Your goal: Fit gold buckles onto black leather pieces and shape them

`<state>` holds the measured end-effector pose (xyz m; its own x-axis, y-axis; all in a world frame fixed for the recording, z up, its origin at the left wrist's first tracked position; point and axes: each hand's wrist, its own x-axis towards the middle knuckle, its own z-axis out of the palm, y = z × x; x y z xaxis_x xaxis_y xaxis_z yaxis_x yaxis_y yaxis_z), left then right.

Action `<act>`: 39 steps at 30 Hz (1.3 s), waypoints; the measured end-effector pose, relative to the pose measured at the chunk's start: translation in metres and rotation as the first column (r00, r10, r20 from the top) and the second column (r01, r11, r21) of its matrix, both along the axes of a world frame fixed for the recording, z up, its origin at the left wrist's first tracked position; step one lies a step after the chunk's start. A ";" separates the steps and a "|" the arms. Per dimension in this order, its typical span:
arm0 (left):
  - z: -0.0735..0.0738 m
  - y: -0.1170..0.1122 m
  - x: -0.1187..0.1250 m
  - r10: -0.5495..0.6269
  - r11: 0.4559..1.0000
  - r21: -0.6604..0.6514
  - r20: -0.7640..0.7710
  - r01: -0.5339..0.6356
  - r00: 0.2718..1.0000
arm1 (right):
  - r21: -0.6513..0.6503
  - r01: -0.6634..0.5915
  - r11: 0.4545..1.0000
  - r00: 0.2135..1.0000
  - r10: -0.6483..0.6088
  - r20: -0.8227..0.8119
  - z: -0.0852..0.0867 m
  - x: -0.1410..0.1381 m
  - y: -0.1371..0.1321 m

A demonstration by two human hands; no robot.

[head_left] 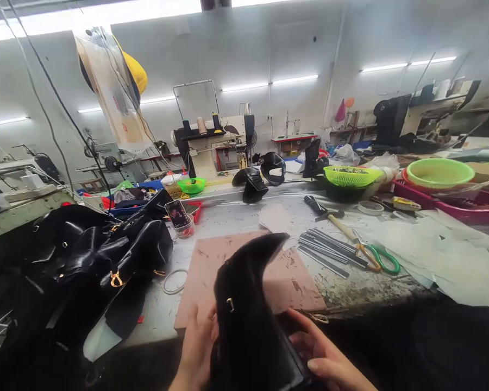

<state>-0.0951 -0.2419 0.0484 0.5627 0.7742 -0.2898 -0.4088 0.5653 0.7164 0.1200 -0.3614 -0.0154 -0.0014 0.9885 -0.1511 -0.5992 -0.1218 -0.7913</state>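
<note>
I hold a black leather bag piece (248, 315) upright over the near edge of the worktable; it has a small gold stud on its face. My left hand (198, 347) grips its left side, fingers wrapped behind it. On the right, my right hand (326, 355) presses its fingers against the piece's lower part. Behind the piece lies a pink cutting mat (212, 271).
A heap of black bags with gold hardware (85, 260) fills the left. Green-handled scissors (381, 258), a hammer (330, 217) and dark strips (330, 250) lie right of the mat. Green baskets (348, 176), a phone in a cup (179, 214) and sewing machines (212, 146) stand farther back.
</note>
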 end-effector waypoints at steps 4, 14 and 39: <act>-0.040 -0.038 -0.017 -0.036 0.999 -0.017 -0.222 0.033 0.974 | -0.210 -0.030 0.977 0.957 0.089 0.277 -0.006 0.004 0.005; -0.015 -0.019 -0.051 -0.052 0.785 0.309 -0.831 0.537 0.554 | -0.229 0.278 0.933 0.874 -0.147 0.463 -0.001 -0.007 0.009; 0.017 0.009 -0.061 0.493 0.829 0.437 -0.273 -0.351 0.826 | 0.192 0.773 0.604 0.497 -0.766 0.408 0.043 0.024 0.004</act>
<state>-0.1565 -0.2330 0.0652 0.0651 0.9958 -0.0642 -0.2193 0.0770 0.9726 0.1445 -0.3575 0.0278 0.8232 0.5651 0.0545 -0.0806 0.2114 -0.9741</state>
